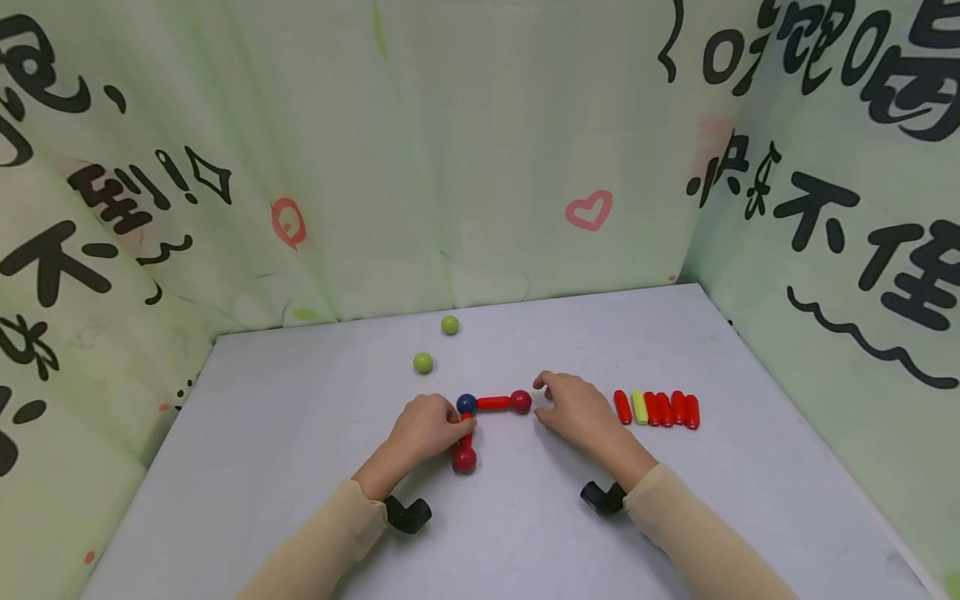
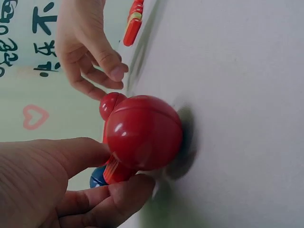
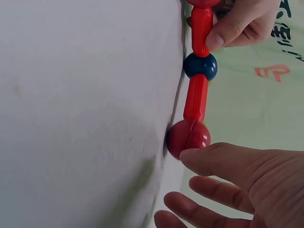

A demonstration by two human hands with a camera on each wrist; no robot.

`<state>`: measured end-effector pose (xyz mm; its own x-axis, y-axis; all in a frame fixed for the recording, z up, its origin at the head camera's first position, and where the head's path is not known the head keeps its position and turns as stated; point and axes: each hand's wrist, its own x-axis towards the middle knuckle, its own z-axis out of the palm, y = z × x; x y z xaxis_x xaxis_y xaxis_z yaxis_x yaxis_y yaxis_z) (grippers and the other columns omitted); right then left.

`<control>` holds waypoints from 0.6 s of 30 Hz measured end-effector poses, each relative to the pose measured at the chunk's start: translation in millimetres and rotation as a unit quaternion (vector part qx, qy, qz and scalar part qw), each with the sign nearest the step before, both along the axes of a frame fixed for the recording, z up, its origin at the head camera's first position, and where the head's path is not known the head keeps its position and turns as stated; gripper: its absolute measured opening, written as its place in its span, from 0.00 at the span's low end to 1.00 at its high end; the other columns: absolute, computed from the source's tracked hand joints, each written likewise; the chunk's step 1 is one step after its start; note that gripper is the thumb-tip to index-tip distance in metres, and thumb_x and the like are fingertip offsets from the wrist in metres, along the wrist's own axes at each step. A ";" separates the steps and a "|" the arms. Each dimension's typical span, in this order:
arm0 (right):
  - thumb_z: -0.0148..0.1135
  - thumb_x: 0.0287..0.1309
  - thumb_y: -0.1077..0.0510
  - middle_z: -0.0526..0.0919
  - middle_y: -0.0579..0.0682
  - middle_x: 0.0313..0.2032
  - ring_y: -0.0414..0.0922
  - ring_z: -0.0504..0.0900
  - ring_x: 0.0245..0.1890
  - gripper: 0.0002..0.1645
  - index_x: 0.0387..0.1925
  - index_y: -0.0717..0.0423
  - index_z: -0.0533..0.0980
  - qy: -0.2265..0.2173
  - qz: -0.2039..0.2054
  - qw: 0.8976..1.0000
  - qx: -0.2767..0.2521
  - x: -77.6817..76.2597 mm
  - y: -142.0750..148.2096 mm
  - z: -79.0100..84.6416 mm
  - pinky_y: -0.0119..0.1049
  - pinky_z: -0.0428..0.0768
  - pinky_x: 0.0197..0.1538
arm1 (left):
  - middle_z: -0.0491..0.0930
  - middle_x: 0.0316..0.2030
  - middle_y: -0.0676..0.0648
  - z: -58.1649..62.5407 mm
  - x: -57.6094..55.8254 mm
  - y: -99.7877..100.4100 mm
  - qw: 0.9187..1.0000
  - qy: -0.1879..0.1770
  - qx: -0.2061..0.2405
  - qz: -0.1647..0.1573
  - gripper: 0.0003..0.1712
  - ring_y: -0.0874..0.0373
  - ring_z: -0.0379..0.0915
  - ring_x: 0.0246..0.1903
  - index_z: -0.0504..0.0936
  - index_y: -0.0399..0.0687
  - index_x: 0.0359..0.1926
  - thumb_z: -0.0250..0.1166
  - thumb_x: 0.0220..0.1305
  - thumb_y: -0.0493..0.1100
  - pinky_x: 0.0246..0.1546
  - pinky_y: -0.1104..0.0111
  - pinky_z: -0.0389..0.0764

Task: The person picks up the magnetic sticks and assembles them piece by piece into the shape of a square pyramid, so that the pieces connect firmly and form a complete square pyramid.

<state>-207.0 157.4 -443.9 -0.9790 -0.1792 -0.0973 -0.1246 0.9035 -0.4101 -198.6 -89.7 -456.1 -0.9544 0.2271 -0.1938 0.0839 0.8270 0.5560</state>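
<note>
An L-shaped piece lies on the table, made of balls and rods. A blue ball (image 1: 467,403) forms its corner. One red rod (image 1: 493,403) runs right from it to a red ball (image 1: 521,402). Another red rod (image 3: 202,31) runs toward the person and ends in a second red ball (image 2: 145,133). My left hand (image 1: 427,427) pinches this nearer rod between thumb and fingers. Just right of the far red ball is my right hand (image 1: 581,414), fingers loosely bent and apart, holding nothing. In the head view a small gap separates it from that ball.
Right of the right hand lies a row of several red rods (image 1: 664,410) with one yellow-green rod (image 1: 640,407) among them. Two green balls (image 1: 423,362) sit behind the piece. A printed curtain (image 1: 480,167) borders the table's (image 1: 300,400) back and sides.
</note>
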 end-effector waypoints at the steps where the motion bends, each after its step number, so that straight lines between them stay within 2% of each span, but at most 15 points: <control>1: 0.72 0.60 0.56 0.85 0.53 0.44 0.48 0.81 0.38 0.23 0.56 0.54 0.79 0.005 -0.002 1.000 0.004 0.8 3.7 0.2 0.46 0.84 0.45 | 0.64 0.10 0.55 1.4 -0.2 0.9 1.000 0.001 -0.008 0.000 0.29 0.61 0.60 0.15 0.75 0.49 0.12 0.70 0.67 0.55 0.18 0.71 0.57; 4: 0.70 0.61 0.56 0.84 0.54 0.43 0.48 0.81 0.38 0.22 0.56 0.56 0.79 0.021 -0.011 1.000 0.010 3.9 15.6 0.5 0.46 0.84 0.43 | 0.65 0.11 0.55 6.1 -2.7 4.2 0.999 0.025 -0.047 -0.001 0.28 0.61 0.62 0.15 0.78 0.49 0.14 0.70 0.66 0.58 0.19 0.70 0.59; 8: 0.69 0.61 0.57 0.84 0.56 0.42 0.49 0.81 0.36 0.20 0.53 0.59 0.79 0.052 -0.018 0.998 0.025 10.0 30.3 0.1 0.46 0.84 0.42 | 0.66 0.12 0.54 11.5 -9.2 10.3 0.993 0.066 -0.096 -0.002 0.26 0.60 0.63 0.17 0.77 0.51 0.16 0.71 0.65 0.58 0.21 0.70 0.62; 13: 0.69 0.61 0.56 0.84 0.61 0.44 0.53 0.82 0.35 0.21 0.54 0.62 0.79 0.075 -0.042 0.995 0.051 17.8 46.4 1.8 0.46 0.84 0.34 | 0.72 0.20 0.53 13.6 -19.9 18.9 0.988 0.103 -0.100 -0.057 0.16 0.59 0.68 0.25 0.78 0.51 0.27 0.74 0.64 0.52 0.26 0.70 0.68; 18: 0.68 0.61 0.56 0.82 0.67 0.47 0.61 0.82 0.38 0.24 0.55 0.67 0.77 0.090 -0.066 0.990 0.083 20.2 60.2 5.8 0.53 0.84 0.36 | 0.77 0.35 0.49 12.4 -27.3 25.1 0.982 0.128 -0.093 -0.107 0.11 0.55 0.68 0.39 0.81 0.49 0.40 0.73 0.65 0.47 0.39 0.66 0.74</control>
<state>-186.8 217.6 -438.1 -0.9971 -0.0443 0.0625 -0.0579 0.9700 -0.2360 -225.9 -64.6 -443.7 -0.9119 0.4102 -0.0112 0.3831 0.8608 0.3351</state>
